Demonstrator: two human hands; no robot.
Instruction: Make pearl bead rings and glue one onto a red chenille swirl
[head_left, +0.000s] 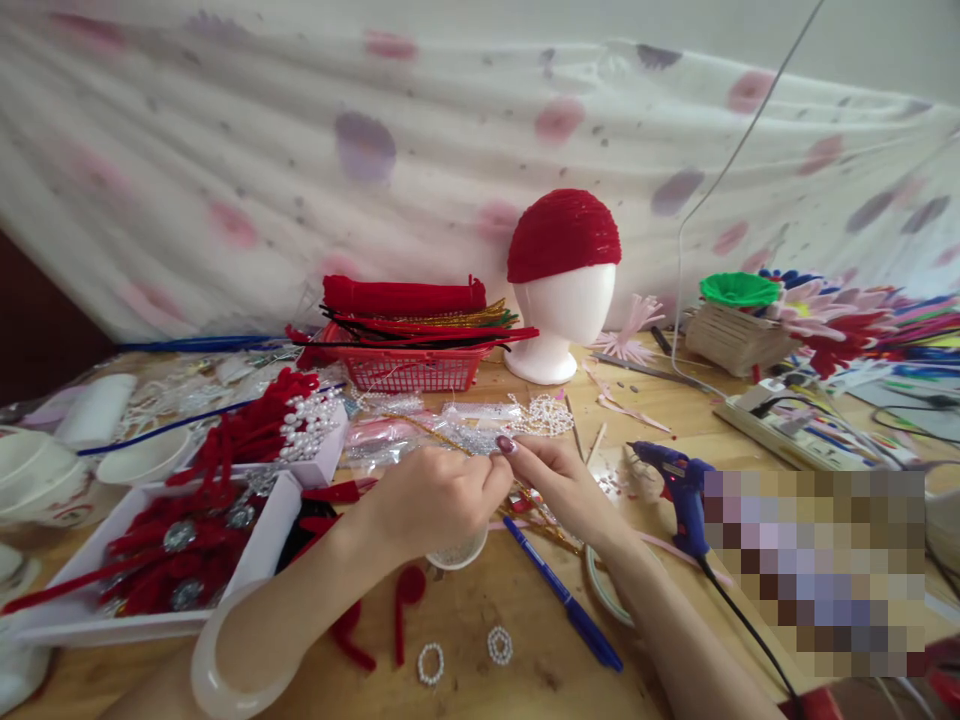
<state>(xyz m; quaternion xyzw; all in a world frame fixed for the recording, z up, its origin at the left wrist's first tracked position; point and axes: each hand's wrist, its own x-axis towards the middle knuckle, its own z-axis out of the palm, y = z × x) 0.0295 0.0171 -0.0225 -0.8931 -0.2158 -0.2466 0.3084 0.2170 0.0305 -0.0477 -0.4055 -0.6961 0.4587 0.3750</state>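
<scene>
My left hand (pixel 450 495) is closed in a fist over the middle of the table. My right hand (pixel 555 490) meets it, its fingers pinched together at the left fingertips. What they hold is too small or hidden to make out. Partly under my left hand stands a small white cup (pixel 459 556). Nearer me lie two small pearl rings (pixel 431 664) and red curled pipe cleaners (pixel 409 590). A blue pen (pixel 566 598) lies below my right hand, and gold strands (pixel 559 530) show beside it.
White boxes (pixel 259 540) with red fuzzy stems and gems stand left. Behind are a red basket (pixel 412 370) and a foam head (pixel 562 310) with a red cap. A blue glue gun (pixel 686 495) and a power strip (pixel 787 430) lie right. Bowls (pixel 34 475) stand far left.
</scene>
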